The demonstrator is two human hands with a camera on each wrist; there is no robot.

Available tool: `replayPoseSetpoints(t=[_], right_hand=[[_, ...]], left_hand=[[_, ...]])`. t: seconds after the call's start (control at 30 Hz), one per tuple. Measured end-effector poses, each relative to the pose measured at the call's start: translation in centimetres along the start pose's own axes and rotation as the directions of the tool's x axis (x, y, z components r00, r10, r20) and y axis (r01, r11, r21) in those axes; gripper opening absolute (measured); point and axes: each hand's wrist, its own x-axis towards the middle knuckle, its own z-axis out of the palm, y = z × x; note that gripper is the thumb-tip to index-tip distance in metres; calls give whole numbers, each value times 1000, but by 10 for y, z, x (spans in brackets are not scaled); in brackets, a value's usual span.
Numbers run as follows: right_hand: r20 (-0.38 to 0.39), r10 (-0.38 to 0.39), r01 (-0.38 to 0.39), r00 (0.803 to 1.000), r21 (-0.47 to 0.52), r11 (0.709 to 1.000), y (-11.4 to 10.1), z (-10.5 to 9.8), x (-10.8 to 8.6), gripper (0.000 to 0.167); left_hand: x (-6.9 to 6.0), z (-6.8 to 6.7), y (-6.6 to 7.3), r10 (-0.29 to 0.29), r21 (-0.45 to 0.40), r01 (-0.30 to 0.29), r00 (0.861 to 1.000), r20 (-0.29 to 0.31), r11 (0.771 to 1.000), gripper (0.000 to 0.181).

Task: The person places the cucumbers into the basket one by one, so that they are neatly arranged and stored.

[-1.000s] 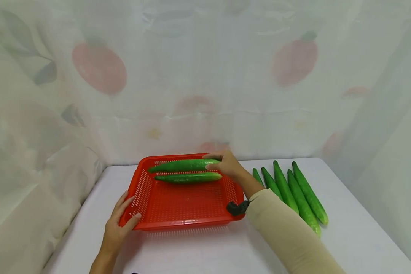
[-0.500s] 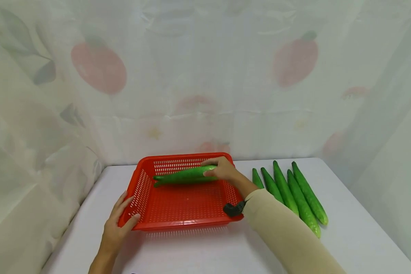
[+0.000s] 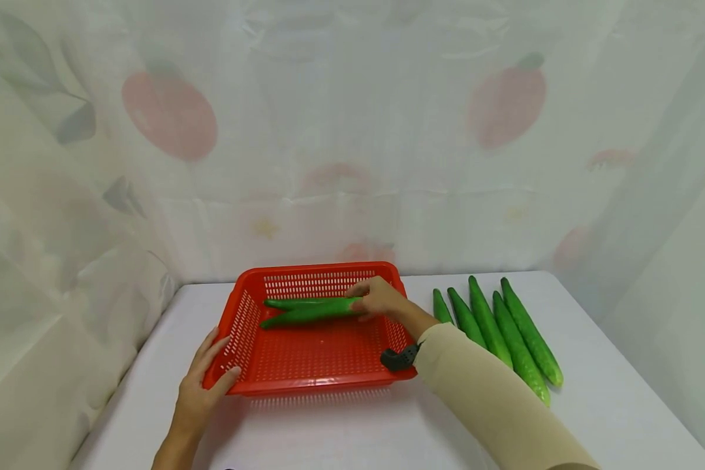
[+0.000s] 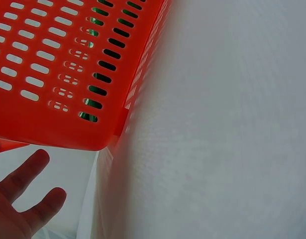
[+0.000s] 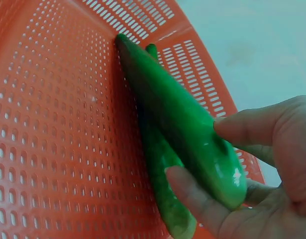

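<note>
In the head view my right hand (image 3: 378,299) is inside the red basket (image 3: 323,381), holding a cucumber (image 3: 314,314) near its paler end. The right wrist view shows thumb and fingers on both sides of this cucumber (image 5: 182,114), which lies slantwise over a second cucumber (image 5: 165,174). Beneath them is the basket's perforated floor. My left hand (image 3: 196,388) rests at the basket's left front corner, fingers spread and fairly straight along the rim. In the left wrist view two of its fingers (image 4: 26,174) show beside the basket wall (image 4: 53,127).
Several cucumbers (image 3: 519,349) lie side by side on the white table (image 3: 599,398), right of the basket, partly behind the right sleeve (image 3: 482,391). A patterned curtain (image 3: 341,130) hangs behind the table and along its sides.
My right hand has brought the held cucumber down and forward, from the basket's back side to across the other cucumber. The left hand stays at the same corner.
</note>
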Motion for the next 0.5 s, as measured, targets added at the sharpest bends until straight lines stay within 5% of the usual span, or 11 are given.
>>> replayPoseSetpoints(t=[0.5], right_hand=[[8,99,-99,995,-10,995,6,-1,2,30]], left_hand=[[0,-1,0,-2,10,2,1000,-3,1000,54]])
